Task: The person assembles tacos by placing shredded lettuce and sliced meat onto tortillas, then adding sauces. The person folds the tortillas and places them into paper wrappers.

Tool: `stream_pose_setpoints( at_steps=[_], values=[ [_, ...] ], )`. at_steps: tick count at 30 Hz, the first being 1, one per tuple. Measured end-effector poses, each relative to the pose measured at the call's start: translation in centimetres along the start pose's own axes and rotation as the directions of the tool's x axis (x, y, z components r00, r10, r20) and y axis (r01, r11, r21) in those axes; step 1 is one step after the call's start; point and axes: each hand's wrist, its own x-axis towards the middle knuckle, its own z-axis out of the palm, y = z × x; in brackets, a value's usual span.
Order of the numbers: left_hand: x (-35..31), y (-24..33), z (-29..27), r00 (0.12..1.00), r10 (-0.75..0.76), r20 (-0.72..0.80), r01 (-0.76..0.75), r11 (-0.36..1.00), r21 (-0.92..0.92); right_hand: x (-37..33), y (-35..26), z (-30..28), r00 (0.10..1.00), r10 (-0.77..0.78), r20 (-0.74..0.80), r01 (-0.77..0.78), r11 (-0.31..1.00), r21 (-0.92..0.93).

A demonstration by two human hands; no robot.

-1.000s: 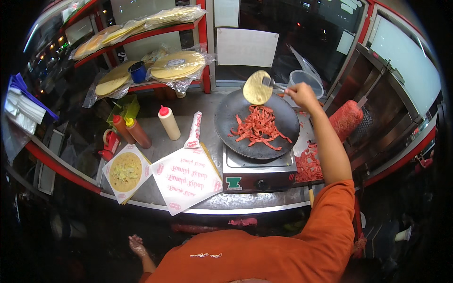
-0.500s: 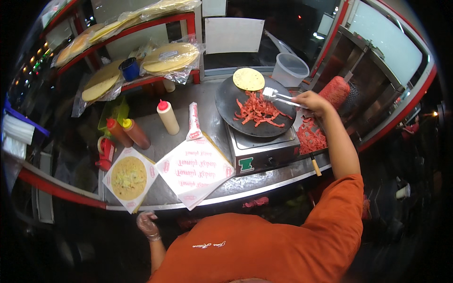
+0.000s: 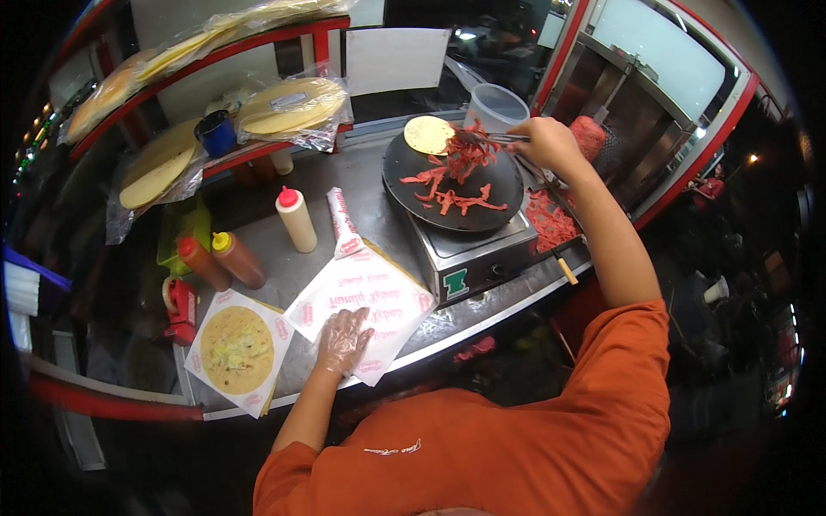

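My right hand [image 3: 548, 144] grips metal tongs [image 3: 489, 136] whose tips hold a clump of red meat strips [image 3: 463, 153] lifted above the round black griddle [image 3: 413, 168]. More red strips [image 3: 456, 200] lie on the griddle, and a small round flatbread [image 3: 428, 134] rests on its far edge. My left hand [image 3: 343, 339], in a clear plastic glove, lies flat and spread on a stack of white printed wrapping paper [image 3: 379, 288] on the steel counter. Left of it, a flatbread with pale filling [image 3: 236, 338] sits on another sheet of paper.
Squeeze bottles stand on the counter: white with red cap [image 3: 296, 219], red-capped [image 3: 199, 262] and yellow-capped [image 3: 237, 258]. Bagged flatbreads [image 3: 288, 105] fill the red shelves behind. A clear plastic tub [image 3: 494, 107] and a meat spit [image 3: 588, 136] stand beyond the griddle. Loose meat strips [image 3: 551, 220] lie to its right.
My left hand has come up from below the counter and settled on the wrapping paper. The tongs now hold a lifted clump of meat strips over the griddle.
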Motion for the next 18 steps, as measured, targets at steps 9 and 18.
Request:
stream_pose_setpoints(
  at_steps=[9, 18],
  values=[
    [-5.8, 5.0, 1.2, 1.000, -0.002, 0.028, 0.002, 1.000, -0.005, -7.4, -0.1, -3.6, 0.945, -0.055, 0.321, 0.129, 0.968, -0.216],
    [-2.7, 10.7, -0.1, 0.982, -0.176, 0.072, 0.185, 0.973, -0.135, -13.7, 17.4, 6.3, 0.957, 0.248, 0.153, -0.291, 0.832, 0.473]
  ],
)
